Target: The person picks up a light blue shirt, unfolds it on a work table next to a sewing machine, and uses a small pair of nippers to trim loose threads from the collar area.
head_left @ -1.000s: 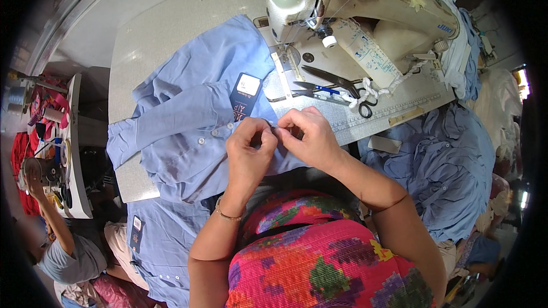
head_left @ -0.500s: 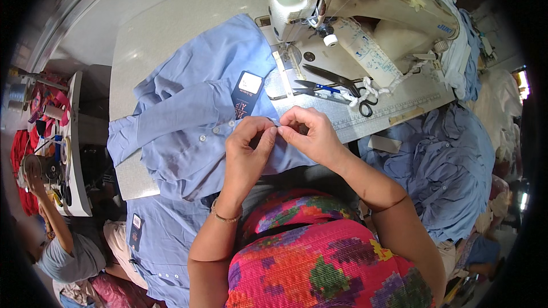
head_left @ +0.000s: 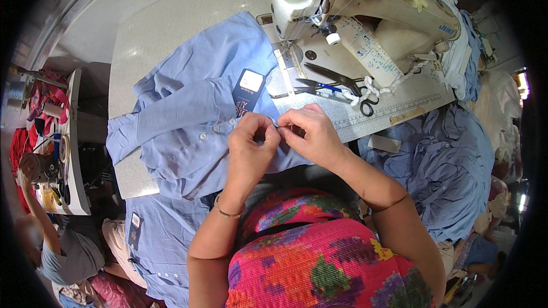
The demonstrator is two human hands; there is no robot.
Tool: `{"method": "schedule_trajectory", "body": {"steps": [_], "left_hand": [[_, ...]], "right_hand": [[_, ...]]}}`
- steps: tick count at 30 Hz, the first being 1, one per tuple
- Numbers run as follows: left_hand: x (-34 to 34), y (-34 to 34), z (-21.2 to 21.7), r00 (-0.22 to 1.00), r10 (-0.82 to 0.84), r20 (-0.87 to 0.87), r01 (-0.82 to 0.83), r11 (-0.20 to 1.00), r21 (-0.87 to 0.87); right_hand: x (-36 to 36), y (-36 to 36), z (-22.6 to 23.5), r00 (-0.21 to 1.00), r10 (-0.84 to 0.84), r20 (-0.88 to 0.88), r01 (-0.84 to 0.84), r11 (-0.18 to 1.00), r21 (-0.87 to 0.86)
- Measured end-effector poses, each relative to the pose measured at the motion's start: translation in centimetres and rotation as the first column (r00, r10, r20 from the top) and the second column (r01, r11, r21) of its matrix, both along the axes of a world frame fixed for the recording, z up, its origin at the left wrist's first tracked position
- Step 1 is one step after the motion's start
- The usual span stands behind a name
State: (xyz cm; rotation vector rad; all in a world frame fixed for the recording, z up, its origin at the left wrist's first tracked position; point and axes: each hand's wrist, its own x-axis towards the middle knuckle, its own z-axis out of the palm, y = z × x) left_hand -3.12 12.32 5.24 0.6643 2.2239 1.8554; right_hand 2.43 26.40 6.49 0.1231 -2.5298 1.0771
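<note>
A light blue button shirt lies spread on the sewing table, a dark paper tag on its front and pale buttons along the front strip. My left hand is closed in a pinch at the shirt's edge, just below the tag. Fingertip to fingertip with it, my right hand pinches the same spot. A bit of blue cloth shows between the fingertips; any smaller thing there is hidden. Part of the shirt passes under both hands.
Beyond my hands stands a sewing machine. Black scissors and a knotted white cord lie to its right. Blue garments are heaped at right; another tagged shirt hangs at lower left. A co-worker sits far left.
My hands stay pinched together at the shirt's edge, their fingers shifting slightly. The shirt keeps its place. At far left the co-worker's arm has moved a little.
</note>
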Motion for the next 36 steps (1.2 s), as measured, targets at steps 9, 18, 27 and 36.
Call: {"method": "schedule_trajectory", "body": {"steps": [9, 18, 27, 36], "left_hand": [[-0.3, 0.1, -0.5, 0.992, 0.072, -0.107, -0.068, 0.997, 0.038], [0.3, -0.8, 0.3, 0.992, -0.125, 0.010, 0.125, 0.991, 0.047], [-1.2, -2.0, -0.7, 0.833, -0.275, 0.479, 0.064, 0.909, 0.411], [-1.9, -2.4, -0.9, 0.754, -0.338, 0.563, 0.017, 0.867, 0.498]], "right_hand": [[0.2, 0.2, 0.0, 0.954, 0.052, 0.294, 0.079, 0.904, -0.419], [0.4, 0.1, 0.2, 0.996, -0.049, 0.069, 0.056, 0.993, -0.104], [1.1, -1.7, -0.1, 0.983, 0.019, -0.184, 0.011, 0.987, 0.160], [1.3, -1.9, -0.1, 0.978, 0.061, -0.202, -0.014, 0.974, 0.227]]}}
